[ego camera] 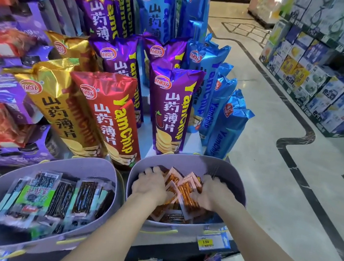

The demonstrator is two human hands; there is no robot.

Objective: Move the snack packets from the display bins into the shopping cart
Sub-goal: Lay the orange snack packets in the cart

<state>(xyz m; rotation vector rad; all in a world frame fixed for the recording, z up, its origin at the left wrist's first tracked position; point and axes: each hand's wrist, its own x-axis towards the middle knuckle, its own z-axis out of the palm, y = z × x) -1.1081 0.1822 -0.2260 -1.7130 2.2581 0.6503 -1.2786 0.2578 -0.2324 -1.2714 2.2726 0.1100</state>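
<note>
Snack packets (186, 191) gripped in bin (184, 157), L hand (148, 186) & R hand (210, 195), fingers (156, 170) curled.

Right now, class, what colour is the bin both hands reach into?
The bin is lilac-grey; head view.

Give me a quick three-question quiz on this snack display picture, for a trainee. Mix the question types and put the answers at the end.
1. True or false: the left hand and right hand are both inside the right bin of orange packets.
2. The yam chip bag standing just behind that bin is: A gold, B purple, C green.
3. Fill in: the yellow price tag below that bin reads ___.
Key: 1 true; 2 B; 3 3.00.
</note>
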